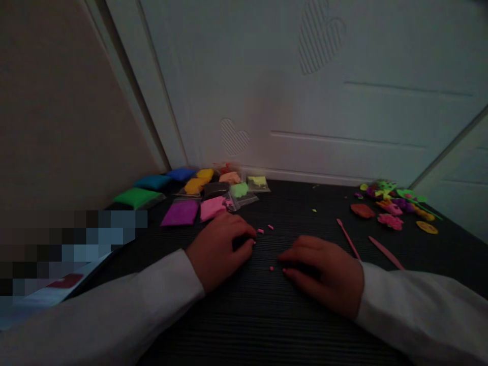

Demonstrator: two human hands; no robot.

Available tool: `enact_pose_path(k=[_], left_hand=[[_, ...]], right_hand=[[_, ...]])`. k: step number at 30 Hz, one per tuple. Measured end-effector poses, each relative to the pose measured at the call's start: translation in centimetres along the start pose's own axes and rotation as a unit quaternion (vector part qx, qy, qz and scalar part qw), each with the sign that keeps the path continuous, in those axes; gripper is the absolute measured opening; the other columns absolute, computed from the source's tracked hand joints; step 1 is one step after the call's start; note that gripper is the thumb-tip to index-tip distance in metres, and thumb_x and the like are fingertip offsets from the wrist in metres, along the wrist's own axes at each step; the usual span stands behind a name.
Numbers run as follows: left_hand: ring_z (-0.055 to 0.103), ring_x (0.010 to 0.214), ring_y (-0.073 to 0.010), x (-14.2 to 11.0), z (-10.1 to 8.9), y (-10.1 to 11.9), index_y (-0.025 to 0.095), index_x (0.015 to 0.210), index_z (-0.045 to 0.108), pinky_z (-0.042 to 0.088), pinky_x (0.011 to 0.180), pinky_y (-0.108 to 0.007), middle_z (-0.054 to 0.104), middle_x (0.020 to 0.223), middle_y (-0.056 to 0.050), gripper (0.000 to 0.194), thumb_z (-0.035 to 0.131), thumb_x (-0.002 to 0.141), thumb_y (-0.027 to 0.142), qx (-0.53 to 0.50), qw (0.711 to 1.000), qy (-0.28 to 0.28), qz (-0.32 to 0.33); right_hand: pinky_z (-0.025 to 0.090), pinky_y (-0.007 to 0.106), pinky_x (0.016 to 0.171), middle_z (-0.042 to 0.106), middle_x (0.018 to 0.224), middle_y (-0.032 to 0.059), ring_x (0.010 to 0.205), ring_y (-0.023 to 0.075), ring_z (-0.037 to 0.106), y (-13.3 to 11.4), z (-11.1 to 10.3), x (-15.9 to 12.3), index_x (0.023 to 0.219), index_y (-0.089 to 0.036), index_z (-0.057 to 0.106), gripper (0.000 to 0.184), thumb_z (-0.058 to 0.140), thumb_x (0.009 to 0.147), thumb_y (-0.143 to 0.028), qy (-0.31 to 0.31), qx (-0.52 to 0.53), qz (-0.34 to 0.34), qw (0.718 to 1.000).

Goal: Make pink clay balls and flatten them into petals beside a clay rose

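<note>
Fingertips of my left hand [223, 249] are closed together at a tiny bit of pink clay [254, 242], just above the dark table. Two short pink clay pieces [261, 231] lie right beyond those fingers. My right hand [324, 272] rests on the table to the right, its thumb and forefinger apart. A small pink clay ball [271, 268] sits left of the right thumb, and another pink bit [284, 270] shows at the thumb's tip; whether the thumb touches it is hard to see in the dim light.
Bags of coloured clay, among them purple [181, 212], pink [213, 208] and green [138, 197], lie at the back left. Two pink modelling tools [386, 252] lie beyond my right sleeve. Clay flowers [390, 221] are heaped at the far right. A white panelled surface [244, 91] rises behind the table.
</note>
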State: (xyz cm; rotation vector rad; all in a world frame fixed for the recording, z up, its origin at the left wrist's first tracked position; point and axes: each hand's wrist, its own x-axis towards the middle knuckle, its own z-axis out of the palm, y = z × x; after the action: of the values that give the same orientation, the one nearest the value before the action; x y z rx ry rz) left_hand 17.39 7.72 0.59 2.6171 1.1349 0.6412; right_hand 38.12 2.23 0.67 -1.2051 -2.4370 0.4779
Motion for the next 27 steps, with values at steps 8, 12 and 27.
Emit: enact_pose_path(k=[8,12,27], left_hand=[[0.047,0.083,-0.0143,1.1,0.3,-0.3,0.02,0.084,0.06,0.034,0.08,-0.031,0.058,0.083,0.0,0.016,0.048,0.076,0.027,0.017,0.999,0.051,-0.005],[0.046,0.082,-0.0171,1.6,0.7,-0.6,0.024,0.086,0.062,0.035,0.075,-0.033,0.057,0.081,-0.001,0.02,0.048,0.075,0.034,0.015,0.999,0.027,-0.025],[0.051,0.083,-0.0157,1.7,0.1,0.0,0.022,0.081,0.06,0.037,0.073,-0.031,0.06,0.083,0.001,0.019,0.049,0.074,0.036,-0.047,0.996,0.04,-0.062]], right_hand=[[0.04,0.026,0.061,0.053,0.074,0.001,0.066,0.0121,0.048,0.3,0.7,-0.1,0.099,-0.018,0.052,0.028,0.051,0.071,-0.016,0.066,0.011,0.016,0.998],[0.04,0.025,0.061,0.053,0.075,0.0012,0.067,0.0118,0.048,0.3,0.6,-0.1,0.099,-0.018,0.052,0.028,0.05,0.072,-0.015,0.054,0.013,0.019,0.998],[0.04,0.024,0.058,0.053,0.072,-0.0002,0.063,0.0101,0.049,0.5,0.4,-0.1,0.093,-0.019,0.054,0.021,0.049,0.073,-0.015,0.102,0.025,0.011,0.994]])
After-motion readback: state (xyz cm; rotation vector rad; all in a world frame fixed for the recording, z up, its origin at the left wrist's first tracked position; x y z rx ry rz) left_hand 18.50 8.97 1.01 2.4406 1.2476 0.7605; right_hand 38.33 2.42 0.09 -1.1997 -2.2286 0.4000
